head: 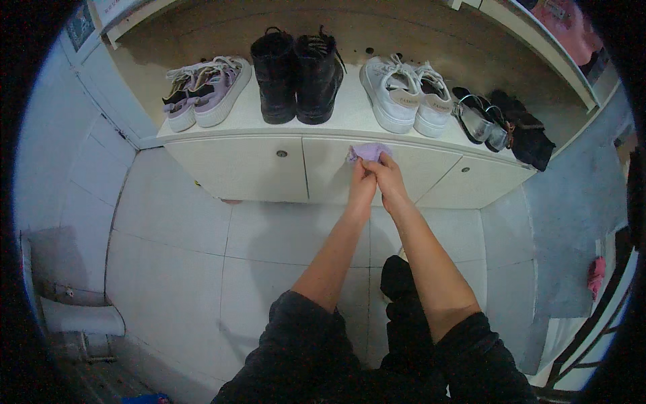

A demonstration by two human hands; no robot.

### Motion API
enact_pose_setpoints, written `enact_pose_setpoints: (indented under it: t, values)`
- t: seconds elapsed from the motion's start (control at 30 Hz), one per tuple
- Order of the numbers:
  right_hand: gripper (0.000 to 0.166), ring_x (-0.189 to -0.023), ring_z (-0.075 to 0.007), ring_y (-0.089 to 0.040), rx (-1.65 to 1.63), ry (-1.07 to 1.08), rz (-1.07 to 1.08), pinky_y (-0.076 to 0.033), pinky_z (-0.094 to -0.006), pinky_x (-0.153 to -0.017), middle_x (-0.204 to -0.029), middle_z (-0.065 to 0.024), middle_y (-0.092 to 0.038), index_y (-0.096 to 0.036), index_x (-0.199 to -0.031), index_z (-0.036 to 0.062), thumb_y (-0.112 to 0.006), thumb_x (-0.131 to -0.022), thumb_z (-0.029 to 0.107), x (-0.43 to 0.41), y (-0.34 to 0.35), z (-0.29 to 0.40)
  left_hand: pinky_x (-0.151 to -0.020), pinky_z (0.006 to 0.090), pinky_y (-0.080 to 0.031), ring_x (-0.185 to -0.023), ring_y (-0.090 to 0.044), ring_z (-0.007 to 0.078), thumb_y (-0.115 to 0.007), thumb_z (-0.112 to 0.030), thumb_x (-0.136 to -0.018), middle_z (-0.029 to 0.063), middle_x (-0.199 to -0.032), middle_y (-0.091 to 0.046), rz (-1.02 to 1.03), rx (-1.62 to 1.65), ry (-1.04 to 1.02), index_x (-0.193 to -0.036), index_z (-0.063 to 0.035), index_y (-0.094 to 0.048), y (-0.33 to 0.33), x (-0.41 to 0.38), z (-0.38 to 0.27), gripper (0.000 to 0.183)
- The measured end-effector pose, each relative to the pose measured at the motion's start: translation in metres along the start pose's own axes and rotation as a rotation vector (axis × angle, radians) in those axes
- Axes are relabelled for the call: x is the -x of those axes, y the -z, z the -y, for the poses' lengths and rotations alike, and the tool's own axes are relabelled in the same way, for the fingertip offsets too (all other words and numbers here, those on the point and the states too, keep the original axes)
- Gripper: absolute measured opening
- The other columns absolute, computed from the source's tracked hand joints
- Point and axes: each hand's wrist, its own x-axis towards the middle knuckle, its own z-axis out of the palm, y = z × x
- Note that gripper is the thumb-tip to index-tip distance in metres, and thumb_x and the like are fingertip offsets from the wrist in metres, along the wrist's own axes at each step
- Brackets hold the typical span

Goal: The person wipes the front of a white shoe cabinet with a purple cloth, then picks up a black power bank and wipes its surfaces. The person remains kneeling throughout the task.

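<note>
A lilac cloth [371,151] is held between both my hands at the front edge of the white cabinet [237,169]. My left hand [362,184] pinches its lower edge from the left, while my right hand [389,177] grips it from the right; the two hands touch. Behind the cloth, on the cabinet top, stand black lace-up boots [315,81] and white sneakers [404,96]. Lilac sneakers [209,93] rest at the left end. Toward the right end are clear-strapped sandals [479,121] and a dark, crumpled item [525,126] overhanging the edge.
The cabinet doors bear round locks. An upper shelf edge [545,45] curves overhead, with a pink item [565,30] above it. Pale tiles [166,212] cover the floor. A white fixture [83,318] is at lower left, a dark metal rack [580,348] at lower right, beside a pink cloth [596,276].
</note>
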Motion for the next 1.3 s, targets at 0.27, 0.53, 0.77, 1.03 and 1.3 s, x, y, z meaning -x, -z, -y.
enact_pose_setpoints:
  t: [0.27, 0.53, 0.77, 1.03, 1.3]
  values:
    - [0.065, -0.103, -0.025, -0.054, 0.055, 0.095, 0.108, -0.043, -0.0321, -0.086, -0.114, -0.0227, -0.053, -0.04, -0.124, -0.0142, -0.065, -0.076, 0.021, 0.017, -0.014, 0.023, -0.085, 0.0296, -0.04, -0.098, -0.051, 0.0148, -0.048, -0.012, -0.088, 0.0047, -0.103, -0.056, -0.055, -0.002, -0.057, -0.111, -0.0047, -0.049, 0.001, 0.01, -0.015, 0.024]
    - [0.028, -0.076, -0.0165, -0.056, -0.005, -0.105, 0.127, -0.045, -0.0286, -0.065, -0.082, -0.009, -0.059, -0.057, -0.091, -0.0037, -0.064, -0.074, 0.018, 0.001, -0.014, -0.018, -0.071, 0.0292, -0.041, -0.084, -0.051, 0.0119, -0.053, -0.012, -0.082, 0.0027, -0.09, -0.056, -0.055, -0.214, -0.032, -0.095, -0.0041, -0.057, 0.026, -0.006, 0.015, 0.016]
    - [0.03, -0.076, -0.0158, -0.057, -0.04, -0.109, 0.132, -0.044, -0.0278, -0.065, -0.084, -0.0096, -0.061, -0.057, -0.093, -0.004, -0.064, -0.074, 0.017, 0.007, -0.022, -0.003, -0.082, 0.0285, -0.04, -0.094, -0.051, 0.0138, -0.05, -0.018, -0.088, 0.0027, -0.1, -0.056, -0.061, -0.248, -0.005, -0.11, -0.0082, -0.052, 0.034, -0.012, 0.021, 0.025]
    - [0.053, -0.096, -0.0205, -0.053, -0.099, 0.006, 0.072, -0.042, -0.0293, -0.082, -0.111, -0.017, -0.054, -0.046, -0.117, -0.0105, -0.064, -0.077, 0.02, 0.002, -0.023, 0.004, -0.082, 0.0308, -0.041, -0.094, -0.053, 0.0169, -0.049, -0.005, -0.082, 0.0075, -0.1, -0.057, -0.144, 0.005, -0.126, -0.107, -0.0018, -0.052, 0.008, 0.003, -0.018, 0.026]
    - [0.052, -0.095, -0.0209, -0.053, -0.119, 0.01, 0.182, -0.042, -0.0303, -0.083, -0.104, -0.015, -0.055, -0.048, -0.116, -0.0077, -0.064, -0.078, 0.022, 0.018, -0.039, 0.016, -0.076, 0.0324, -0.043, -0.089, -0.054, 0.0191, -0.049, -0.003, -0.08, 0.0114, -0.096, -0.057, -0.002, -0.127, -0.265, -0.101, 0.002, -0.051, 0.034, -0.018, -0.003, 0.021]
